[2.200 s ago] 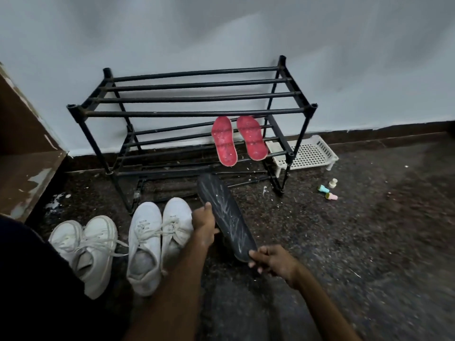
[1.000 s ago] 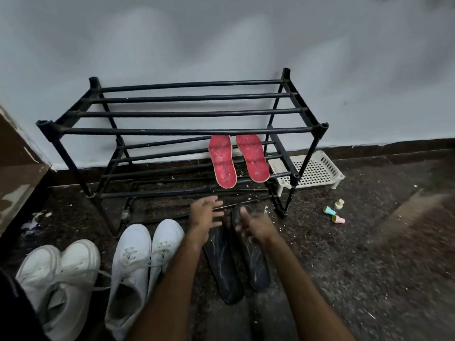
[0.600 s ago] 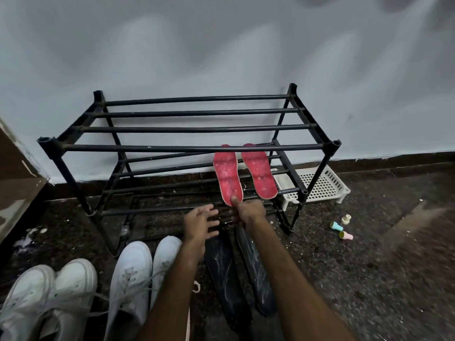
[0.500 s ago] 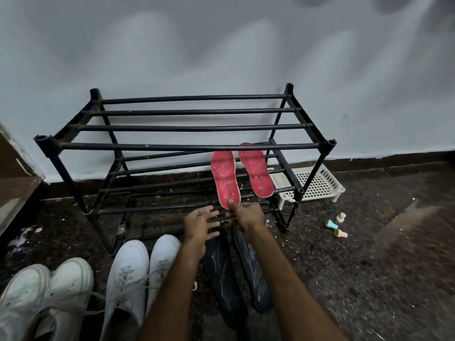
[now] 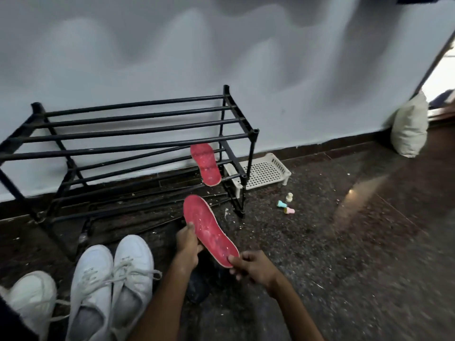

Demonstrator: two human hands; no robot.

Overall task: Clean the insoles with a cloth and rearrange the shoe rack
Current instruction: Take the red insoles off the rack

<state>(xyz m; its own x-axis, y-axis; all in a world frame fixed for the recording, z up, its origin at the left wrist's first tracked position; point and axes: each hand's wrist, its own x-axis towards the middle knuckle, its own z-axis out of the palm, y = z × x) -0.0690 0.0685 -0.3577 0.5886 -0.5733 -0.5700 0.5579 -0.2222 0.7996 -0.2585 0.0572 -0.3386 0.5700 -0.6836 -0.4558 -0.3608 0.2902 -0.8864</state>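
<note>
Insole (image 5: 209,232): left fingers (image 5: 190,228) grip side, right fingers (image 5: 234,260) pinch near end.

A home, it seems. Black shoe rack (image 5: 138,130) against the pale wall (image 5: 221,45), white sneakers (image 5: 110,279) on the speckled stone floor (image 5: 344,242).

You have taken a red insole (image 5: 210,232) off the shoe rack's (image 5: 138,141) lower shelf. Your left hand (image 5: 188,242) now grips its side edge and your right hand (image 5: 253,265) pinches its heel end. Only the second red insole (image 5: 206,164) is left there. The black insoles (image 5: 198,285) you put down seem to lie under your arms, mostly hidden.
</note>
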